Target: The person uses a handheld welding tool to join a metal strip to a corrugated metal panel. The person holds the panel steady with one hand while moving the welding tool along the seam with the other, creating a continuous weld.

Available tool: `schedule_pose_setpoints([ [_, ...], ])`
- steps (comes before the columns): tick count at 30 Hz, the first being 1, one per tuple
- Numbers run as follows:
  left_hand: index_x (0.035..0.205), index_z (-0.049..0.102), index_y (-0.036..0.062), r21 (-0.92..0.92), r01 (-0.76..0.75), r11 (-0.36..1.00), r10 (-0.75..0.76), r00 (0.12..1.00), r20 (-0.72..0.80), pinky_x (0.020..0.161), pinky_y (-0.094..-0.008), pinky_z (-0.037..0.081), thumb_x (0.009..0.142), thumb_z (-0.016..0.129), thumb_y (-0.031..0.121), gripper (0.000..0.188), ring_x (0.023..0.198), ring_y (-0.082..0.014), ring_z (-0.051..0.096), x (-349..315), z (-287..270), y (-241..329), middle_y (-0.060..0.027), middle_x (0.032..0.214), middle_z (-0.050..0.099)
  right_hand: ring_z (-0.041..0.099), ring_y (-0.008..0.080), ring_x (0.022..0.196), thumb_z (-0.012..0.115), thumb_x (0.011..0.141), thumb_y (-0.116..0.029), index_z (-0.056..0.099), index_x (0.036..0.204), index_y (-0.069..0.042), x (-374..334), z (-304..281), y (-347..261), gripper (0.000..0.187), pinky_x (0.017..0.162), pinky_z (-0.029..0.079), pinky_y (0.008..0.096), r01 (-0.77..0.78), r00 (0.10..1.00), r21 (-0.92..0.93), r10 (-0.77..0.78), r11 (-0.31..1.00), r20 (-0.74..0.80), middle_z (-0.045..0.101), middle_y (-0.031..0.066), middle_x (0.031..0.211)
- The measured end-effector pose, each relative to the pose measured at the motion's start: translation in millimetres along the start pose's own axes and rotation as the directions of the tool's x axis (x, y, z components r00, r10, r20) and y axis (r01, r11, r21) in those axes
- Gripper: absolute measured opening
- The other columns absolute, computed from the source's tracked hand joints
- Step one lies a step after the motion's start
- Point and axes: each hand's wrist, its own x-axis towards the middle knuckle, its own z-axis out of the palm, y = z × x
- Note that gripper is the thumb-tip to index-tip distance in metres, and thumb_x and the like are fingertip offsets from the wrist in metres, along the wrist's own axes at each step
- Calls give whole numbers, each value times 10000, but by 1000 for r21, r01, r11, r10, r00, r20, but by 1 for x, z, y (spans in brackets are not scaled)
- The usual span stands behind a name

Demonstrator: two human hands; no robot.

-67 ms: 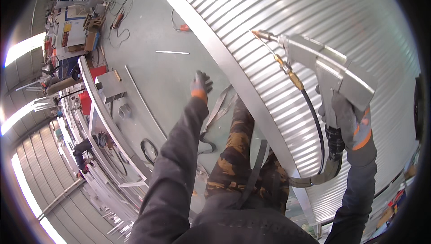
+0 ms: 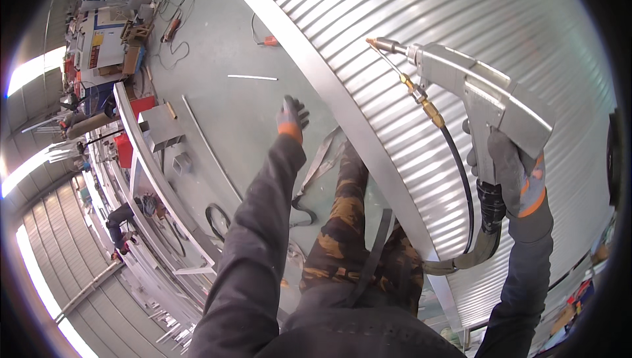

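My right hand (image 2: 512, 170), in a grey and orange work glove, grips the handle of a silver handheld welding gun (image 2: 490, 91). Its copper-coloured tip points to the left, over a ribbed, shiny metal panel (image 2: 368, 2). A thin feed tube with brass fittings (image 2: 421, 100) runs alongside the nozzle and continues into a black hose (image 2: 464, 187). From the base of the handle, a thick sleeved cable (image 2: 471, 258) curves back toward my body. My left hand (image 2: 291, 118), gloved too, hangs in the air left of the panel's edge, fingers loosely extended and holding nothing.
The panel's flat metal frame edge (image 2: 349, 111) runs diagonally beside my legs. On the floor lie a strap (image 2: 320, 160), a thin metal rod (image 2: 210, 147) and a white strip (image 2: 253, 77). Metal frames (image 2: 164, 210) stand at left, where another person (image 2: 120, 223) bends over.
My left hand has shifted slightly up and to the left. The welding gun's tip has risen a little in the picture, still in my right hand.
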Motion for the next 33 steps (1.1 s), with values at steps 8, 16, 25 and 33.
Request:
schedule_pose_setpoints([
  [8,1299,612,18,-215,-80,973,12,954,-301,865,-412,503,1001,492,572,640,1015,-311,671,220,79,136,-144,1274,672,660,277,832,683,886,-320,445,1443,65,154,91,-34,718,620,586,316,-102,994,-203,93,974,-54,607,252,1227],
  [16,1229,638,-1,-188,-35,982,-24,952,-304,884,-415,503,1010,503,518,580,986,-342,686,283,110,152,-159,1208,700,707,213,833,676,988,-309,541,1361,30,284,139,-25,522,628,574,283,-192,980,-62,188,979,-58,687,192,1143],
  [25,1198,650,-10,131,13,991,42,913,-405,893,-417,502,1014,503,501,563,988,-351,691,266,112,173,-170,1170,711,694,168,752,670,1005,-202,567,1365,-17,335,164,-17,418,597,549,273,-200,980,-213,192,956,-56,720,154,1097],
  [33,1171,661,-17,223,39,974,61,903,-425,900,-418,502,1018,502,486,549,990,-360,696,260,108,174,-180,1136,721,688,160,861,657,1009,-163,558,1375,-18,345,163,-14,405,695,554,271,-239,970,-280,244,930,-17,700,126,1148],
])
